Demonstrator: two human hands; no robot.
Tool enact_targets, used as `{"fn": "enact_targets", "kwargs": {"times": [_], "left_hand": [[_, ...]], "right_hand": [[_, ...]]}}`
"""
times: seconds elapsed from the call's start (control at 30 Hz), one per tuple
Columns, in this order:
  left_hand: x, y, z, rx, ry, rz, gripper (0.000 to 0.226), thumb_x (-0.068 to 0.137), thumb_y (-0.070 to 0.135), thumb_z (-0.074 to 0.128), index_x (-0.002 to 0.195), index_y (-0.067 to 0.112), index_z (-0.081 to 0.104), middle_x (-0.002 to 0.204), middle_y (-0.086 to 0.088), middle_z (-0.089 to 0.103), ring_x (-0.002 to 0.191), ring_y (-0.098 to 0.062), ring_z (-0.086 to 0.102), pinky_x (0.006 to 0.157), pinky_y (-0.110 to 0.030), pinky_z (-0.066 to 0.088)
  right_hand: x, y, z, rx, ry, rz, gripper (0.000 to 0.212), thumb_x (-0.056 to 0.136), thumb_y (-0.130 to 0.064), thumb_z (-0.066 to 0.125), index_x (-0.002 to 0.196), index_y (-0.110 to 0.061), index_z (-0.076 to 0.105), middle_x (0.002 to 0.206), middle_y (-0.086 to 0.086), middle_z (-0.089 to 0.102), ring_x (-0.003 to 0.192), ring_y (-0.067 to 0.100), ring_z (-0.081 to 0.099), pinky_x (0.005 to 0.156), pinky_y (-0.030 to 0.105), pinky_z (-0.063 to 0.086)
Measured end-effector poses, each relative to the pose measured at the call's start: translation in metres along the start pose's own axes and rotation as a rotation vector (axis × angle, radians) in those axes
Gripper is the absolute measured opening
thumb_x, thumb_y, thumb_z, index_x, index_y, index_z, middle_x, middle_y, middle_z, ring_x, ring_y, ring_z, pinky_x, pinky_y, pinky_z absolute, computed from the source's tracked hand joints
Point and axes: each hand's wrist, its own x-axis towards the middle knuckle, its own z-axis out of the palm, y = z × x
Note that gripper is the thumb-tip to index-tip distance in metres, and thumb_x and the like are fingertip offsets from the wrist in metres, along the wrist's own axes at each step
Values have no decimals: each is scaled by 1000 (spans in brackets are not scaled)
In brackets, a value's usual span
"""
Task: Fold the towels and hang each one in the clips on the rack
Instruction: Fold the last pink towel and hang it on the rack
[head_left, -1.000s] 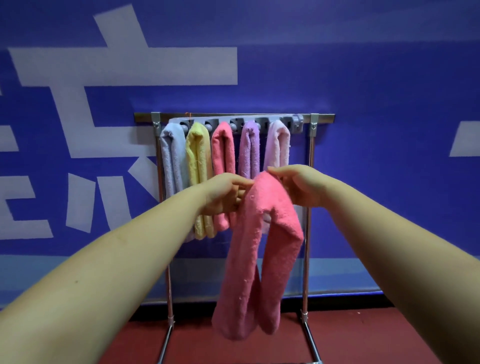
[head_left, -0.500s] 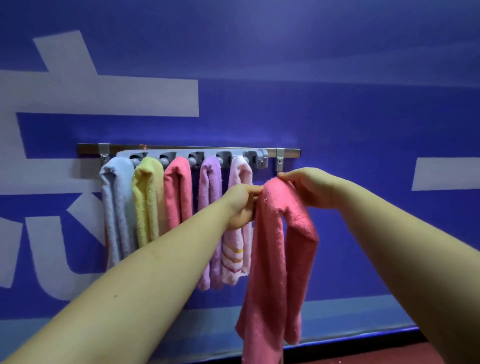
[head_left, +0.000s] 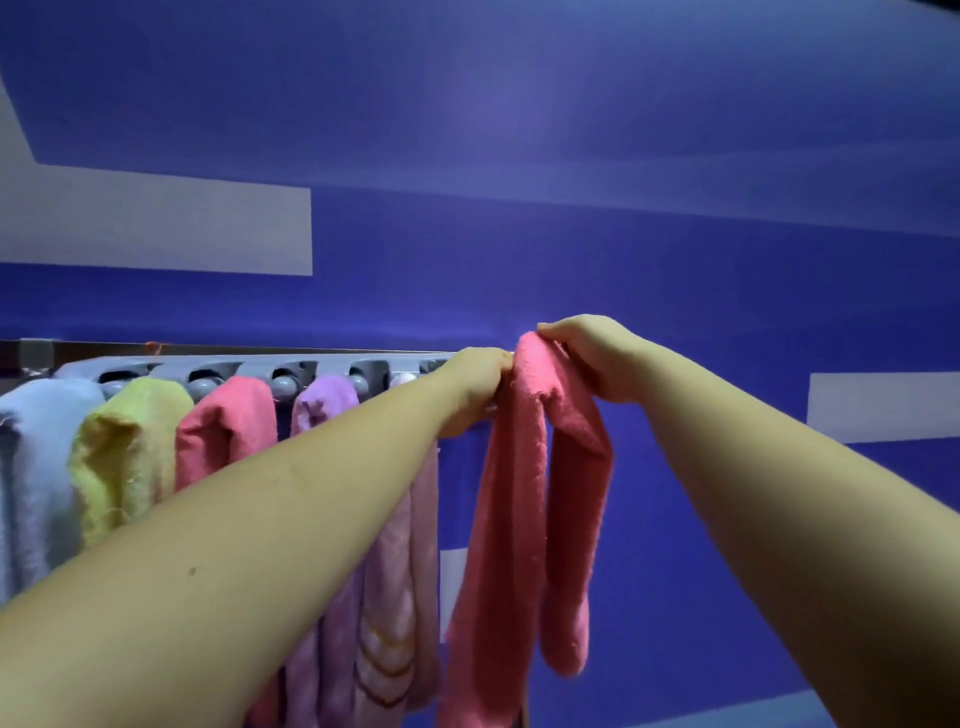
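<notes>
1. Both hands are holding a folded pink towel (head_left: 524, 499) up at the right end of the clip rail (head_left: 332, 368) on the rack (head_left: 36, 353).
2. The left hand (head_left: 475, 387) is pinching the towel's top fold from the left.
3. The right hand (head_left: 592, 358) is gripping the same fold from the right, fingers curled over it.
4. The towel's two halves are hanging down side by side.
5. Pale blue (head_left: 36, 467), yellow (head_left: 122, 452), pink (head_left: 223, 431), purple (head_left: 322, 405) and striped light pink (head_left: 395, 597) towels are hanging from the clips to the left.

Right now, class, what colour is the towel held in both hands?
Pink, a coral shade: the folded towel, seen clearly in the head view, the only one.
</notes>
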Motion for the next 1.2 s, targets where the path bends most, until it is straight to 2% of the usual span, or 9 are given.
{"fn": "enact_targets", "kwargs": {"times": [0.17,0.33,0.53,0.67,0.8,0.9,1.0,1.13,1.2], "left_hand": [[26,15,-15,218,48,6,23,83,1,42,65,12,51,46,-1,44,35,-11,40,48,-19,38],[39,25,-50,447,-24,18,16,84,6,48,84,12,62,76,-6,58,69,-18,54,68,-25,48],[52,6,-72,462,42,-38,16,81,16,50,86,13,64,74,-7,63,70,-22,55,73,-33,46],[53,3,-72,710,10,75,12,89,15,49,88,17,60,79,-1,58,72,-17,50,72,-27,39],[55,1,-75,989,57,170,11,91,24,49,88,24,60,103,2,64,95,-16,57,91,-29,42],[58,-2,-76,1061,99,189,13,89,29,51,77,30,57,96,9,61,102,-16,58,105,-41,36],[56,-4,-73,1110,141,207,7,87,35,54,82,31,56,97,11,61,100,-15,57,104,-37,33],[58,-8,-74,1105,134,176,14,83,35,59,72,28,54,88,10,62,95,-18,58,102,-40,38],[60,-9,-76,1079,120,168,12,80,29,60,69,27,55,78,13,60,91,-18,58,101,-42,40]], "right_hand": [[33,4,3,38,16,-37,17,92,-24,53,85,-11,60,76,4,62,70,19,59,70,32,48],[52,10,13,30,-1,-70,16,92,-21,53,83,-9,60,71,3,62,64,17,59,63,29,48],[72,16,36,-47,10,-66,17,92,-25,52,80,-13,57,81,7,58,82,23,55,76,36,44],[80,30,44,-62,37,-20,18,94,-25,48,83,-14,57,88,7,58,84,22,54,76,35,44],[82,39,47,-83,41,5,22,95,-25,46,77,-16,53,74,1,53,66,18,50,62,29,43],[84,46,49,-105,19,28,22,95,-27,44,87,-17,62,76,1,58,62,16,51,54,28,40],[84,53,51,-139,-17,48,29,92,-30,44,106,-19,66,84,1,66,70,17,58,65,29,48],[83,67,52,-167,0,51,27,92,-37,53,72,-20,61,55,-6,60,60,14,53,63,29,46],[84,74,52,-170,-1,53,33,86,-49,59,71,-20,62,59,-6,61,63,14,54,68,30,48]]}}
